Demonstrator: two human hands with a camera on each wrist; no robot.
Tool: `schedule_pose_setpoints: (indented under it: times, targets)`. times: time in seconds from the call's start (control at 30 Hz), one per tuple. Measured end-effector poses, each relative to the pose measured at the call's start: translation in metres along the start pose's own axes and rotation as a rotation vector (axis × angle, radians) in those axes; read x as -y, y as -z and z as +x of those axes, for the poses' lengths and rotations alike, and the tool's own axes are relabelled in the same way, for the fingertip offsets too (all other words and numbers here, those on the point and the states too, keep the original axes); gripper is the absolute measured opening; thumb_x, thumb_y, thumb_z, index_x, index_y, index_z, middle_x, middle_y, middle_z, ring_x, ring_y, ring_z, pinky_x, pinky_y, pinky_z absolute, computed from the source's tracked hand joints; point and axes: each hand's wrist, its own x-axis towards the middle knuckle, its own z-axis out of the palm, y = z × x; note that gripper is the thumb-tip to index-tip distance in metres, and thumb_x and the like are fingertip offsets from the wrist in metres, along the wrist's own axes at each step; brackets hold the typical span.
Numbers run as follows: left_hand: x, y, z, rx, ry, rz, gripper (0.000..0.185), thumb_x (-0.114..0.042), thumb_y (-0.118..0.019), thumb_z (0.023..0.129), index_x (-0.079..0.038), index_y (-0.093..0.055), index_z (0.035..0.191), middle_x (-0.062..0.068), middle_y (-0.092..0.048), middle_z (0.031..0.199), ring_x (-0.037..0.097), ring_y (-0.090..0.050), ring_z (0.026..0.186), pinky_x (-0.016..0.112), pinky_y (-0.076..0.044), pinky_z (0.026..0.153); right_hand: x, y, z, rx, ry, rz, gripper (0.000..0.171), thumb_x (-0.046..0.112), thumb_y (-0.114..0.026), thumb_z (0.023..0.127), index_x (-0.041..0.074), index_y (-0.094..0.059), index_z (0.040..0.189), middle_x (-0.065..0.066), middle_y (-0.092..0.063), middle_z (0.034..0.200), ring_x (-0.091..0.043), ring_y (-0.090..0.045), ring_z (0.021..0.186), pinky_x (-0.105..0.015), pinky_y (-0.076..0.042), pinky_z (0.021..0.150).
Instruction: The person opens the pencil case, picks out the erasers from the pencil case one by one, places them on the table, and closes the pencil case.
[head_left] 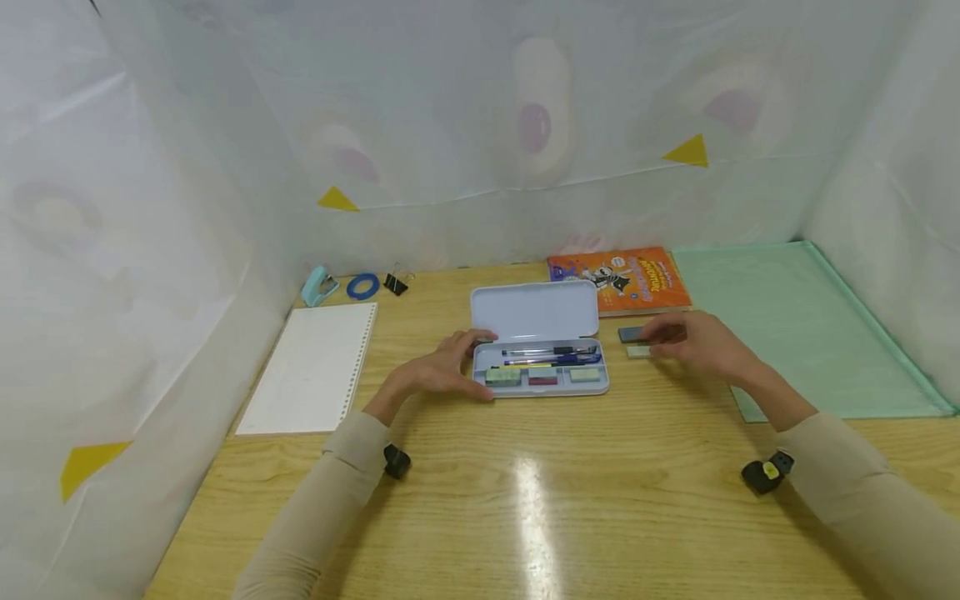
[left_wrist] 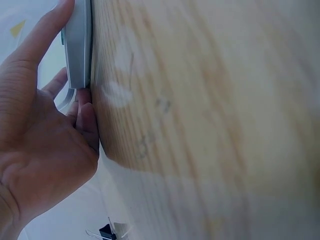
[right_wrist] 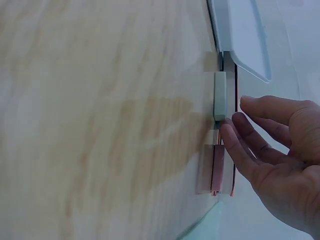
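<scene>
An open pale-blue pencil case (head_left: 534, 310) stands mid-table with its lid tipped back. My left hand (head_left: 438, 369) grips its left end, thumb at the front corner and fingers toward the hinge. Inside lie several pens (head_left: 551, 362), a green eraser (head_left: 502, 377), a grey-and-red eraser (head_left: 542, 377) and a pale eraser (head_left: 585, 376). To the right, my right hand (head_left: 705, 346) hovers with fingertips right at a dark grey block (head_left: 630, 335) and a pale block (head_left: 639, 352). In the right wrist view its thumb and fingers stand apart, and a pink block (right_wrist: 218, 167) shows below the pale one.
An orange book (head_left: 652, 283) lies behind the case, partly covered by the lid. A green translucent mat (head_left: 810, 333) is at right. At left are a white notepad (head_left: 311, 367), a teal stapler (head_left: 318, 286), a blue ring (head_left: 363, 287) and a black binder clip (head_left: 395, 284).
</scene>
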Motion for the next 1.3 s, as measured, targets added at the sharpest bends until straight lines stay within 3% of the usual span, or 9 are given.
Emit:
schedule_pose_setpoints:
  times: [0.2, 0.3, 0.5, 0.67, 1.03, 1.3]
  targets:
    - [0.001, 0.0, 0.001, 0.004, 0.005, 0.002, 0.094, -0.047, -0.087, 0.082, -0.033, -0.032, 0.156, 0.009, -0.032, 0.157, 0.029, -0.031, 0.141, 0.054, -0.029, 0.119, 0.016, 0.002, -0.001, -0.017, 0.0, 0.07, 0.027, 0.015, -0.072, 0.1, 0.001, -0.072, 0.123, -0.016, -0.073, 0.118, -0.033, -0.067, 0.109, -0.025, -0.055, 0.084]
    - [0.002, 0.0, 0.002, 0.004, 0.008, 0.002, 0.094, -0.048, -0.087, 0.081, -0.034, -0.032, 0.156, 0.008, -0.033, 0.157, 0.028, -0.031, 0.141, 0.054, -0.03, 0.119, 0.028, -0.007, 0.005, -0.008, 0.056, 0.102, 0.025, 0.01, -0.073, 0.098, 0.0, -0.073, 0.121, -0.016, -0.074, 0.115, -0.031, -0.069, 0.105, -0.024, -0.056, 0.082]
    - [0.0, -0.001, 0.002, 0.003, 0.01, -0.008, 0.094, -0.047, -0.087, 0.082, -0.033, -0.032, 0.156, 0.009, -0.033, 0.156, 0.029, -0.032, 0.141, 0.055, -0.03, 0.119, 0.051, -0.034, 0.014, 0.039, 0.238, 0.016, 0.018, -0.001, -0.075, 0.093, 0.006, -0.078, 0.11, -0.006, -0.077, 0.106, -0.019, -0.069, 0.091, -0.028, -0.057, 0.079]
    - [-0.001, -0.001, 0.001, -0.002, 0.009, -0.009, 0.093, -0.046, -0.087, 0.082, -0.033, -0.033, 0.156, 0.009, -0.033, 0.156, 0.03, -0.031, 0.141, 0.055, -0.03, 0.119, 0.065, -0.046, 0.014, 0.082, 0.319, -0.07, 0.019, -0.002, -0.075, 0.091, 0.011, -0.081, 0.103, 0.0, -0.077, 0.103, -0.015, -0.067, 0.088, -0.032, -0.056, 0.075]
    - [-0.001, 0.0, 0.001, 0.001, 0.012, 0.006, 0.093, -0.046, -0.087, 0.082, -0.034, -0.032, 0.156, 0.008, -0.034, 0.155, 0.029, -0.032, 0.14, 0.054, -0.03, 0.118, 0.07, -0.054, 0.009, 0.154, 0.316, -0.094, 0.016, -0.002, -0.076, 0.09, 0.007, -0.08, 0.102, -0.005, -0.077, 0.102, -0.012, -0.062, 0.08, -0.026, -0.052, 0.067]
    - [-0.001, 0.0, 0.002, 0.003, 0.013, 0.005, 0.093, -0.045, -0.088, 0.081, -0.034, -0.032, 0.155, 0.008, -0.036, 0.153, 0.029, -0.033, 0.138, 0.054, -0.03, 0.118, 0.068, -0.055, 0.01, 0.101, 0.306, -0.16, 0.019, -0.004, -0.078, 0.089, 0.007, -0.081, 0.105, -0.005, -0.079, 0.103, -0.024, -0.072, 0.096, -0.038, -0.059, 0.08]
